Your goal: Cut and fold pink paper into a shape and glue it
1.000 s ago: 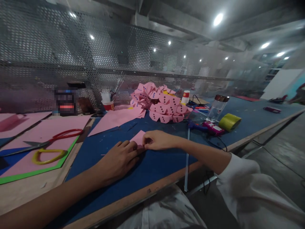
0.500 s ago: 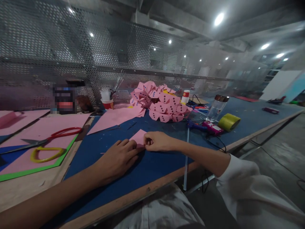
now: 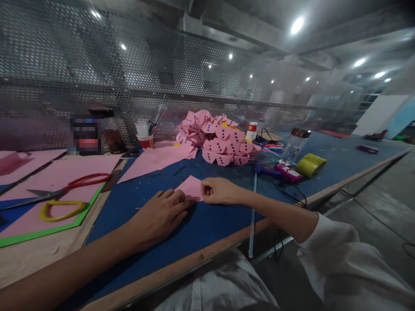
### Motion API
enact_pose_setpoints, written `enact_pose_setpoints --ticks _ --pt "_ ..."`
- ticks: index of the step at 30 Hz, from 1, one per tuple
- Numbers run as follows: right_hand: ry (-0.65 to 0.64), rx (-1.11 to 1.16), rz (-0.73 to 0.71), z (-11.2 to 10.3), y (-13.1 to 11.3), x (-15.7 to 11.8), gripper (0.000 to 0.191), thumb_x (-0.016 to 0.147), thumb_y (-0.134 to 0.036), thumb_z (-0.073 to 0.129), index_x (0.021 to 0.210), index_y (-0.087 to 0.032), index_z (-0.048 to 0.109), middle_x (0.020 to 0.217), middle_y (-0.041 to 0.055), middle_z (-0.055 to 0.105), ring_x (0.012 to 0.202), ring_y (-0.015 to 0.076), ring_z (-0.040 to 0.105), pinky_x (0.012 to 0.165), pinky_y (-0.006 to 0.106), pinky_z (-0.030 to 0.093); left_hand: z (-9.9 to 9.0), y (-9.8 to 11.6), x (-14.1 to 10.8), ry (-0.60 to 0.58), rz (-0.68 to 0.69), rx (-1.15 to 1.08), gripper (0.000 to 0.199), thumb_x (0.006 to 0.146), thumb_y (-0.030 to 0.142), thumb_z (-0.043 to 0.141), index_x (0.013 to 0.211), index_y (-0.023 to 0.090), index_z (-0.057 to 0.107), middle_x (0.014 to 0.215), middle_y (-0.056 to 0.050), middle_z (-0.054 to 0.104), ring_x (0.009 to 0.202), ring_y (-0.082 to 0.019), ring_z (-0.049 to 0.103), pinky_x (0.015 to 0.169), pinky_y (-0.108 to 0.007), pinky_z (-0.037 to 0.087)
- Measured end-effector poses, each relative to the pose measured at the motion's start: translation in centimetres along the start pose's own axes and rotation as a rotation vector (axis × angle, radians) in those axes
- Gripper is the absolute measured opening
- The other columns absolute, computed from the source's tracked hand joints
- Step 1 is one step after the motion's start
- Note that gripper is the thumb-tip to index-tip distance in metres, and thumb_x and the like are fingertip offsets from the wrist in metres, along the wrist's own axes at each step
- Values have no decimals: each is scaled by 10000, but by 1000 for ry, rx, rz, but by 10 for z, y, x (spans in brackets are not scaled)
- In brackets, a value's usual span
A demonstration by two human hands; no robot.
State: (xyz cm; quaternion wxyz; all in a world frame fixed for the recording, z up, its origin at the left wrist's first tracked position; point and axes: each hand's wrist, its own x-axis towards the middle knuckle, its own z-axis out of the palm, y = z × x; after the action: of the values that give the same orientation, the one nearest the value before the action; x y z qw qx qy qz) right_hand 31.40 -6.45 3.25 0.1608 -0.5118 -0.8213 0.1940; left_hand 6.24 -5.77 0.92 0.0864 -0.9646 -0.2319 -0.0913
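A small pink paper piece [image 3: 191,188] lies on the blue table mat [image 3: 207,224] between my two hands. My left hand [image 3: 162,214] rests on the mat with its fingers bent together over the paper's left edge. At the paper's right edge, my right hand [image 3: 218,191] is curled closed, its fingertips pinching the edge. Behind the hands stands a pile of folded pink paper pieces [image 3: 223,144] marked with dark and blue dots. Larger pink sheets [image 3: 158,157] lie to the left of that pile.
Scissors [image 3: 58,194] with red and yellow handles lie on paper at the left. Toward the right are a clear jar [image 3: 294,144], a yellow tape roll [image 3: 311,165], a blue glue gun [image 3: 269,170] and a clear stick [image 3: 253,216] over the table edge. A paper cup [image 3: 145,140] stands behind.
My right hand has moved slightly to the right along the paper, and more of the pink piece shows between the hands. My left hand has stayed nearly in place.
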Motion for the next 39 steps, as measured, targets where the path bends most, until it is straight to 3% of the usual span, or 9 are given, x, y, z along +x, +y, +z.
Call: enact_pose_setpoints --ticks 8,16,39 --pt "22 0 1 -3 9 -7 96 718 -205 648 810 -179 646 833 2 655 725 131 556 613 222 341 -1 1 0 -24 -19 5 363 1053 291 409 1371 276 583 1158 -88 613 1001 -253 573 860 -411 419" --pt "63 12 30 -9 24 -19 81 717 -181 641 798 -178 642 832 1 651 741 127 563 622 216 352 1 -1 -1 4 -26 -39 466 1047 285 428 1508 352 439 1185 -73 617 1012 -245 570 876 -397 420" --pt "71 -12 139 -29 49 -43 93 725 -150 622 812 -171 645 832 8 646 736 127 567 631 218 362 3 -3 -1 36 -12 -50 468 1045 292 423 1505 379 448 1153 -63 620 980 -232 573 864 -377 423"
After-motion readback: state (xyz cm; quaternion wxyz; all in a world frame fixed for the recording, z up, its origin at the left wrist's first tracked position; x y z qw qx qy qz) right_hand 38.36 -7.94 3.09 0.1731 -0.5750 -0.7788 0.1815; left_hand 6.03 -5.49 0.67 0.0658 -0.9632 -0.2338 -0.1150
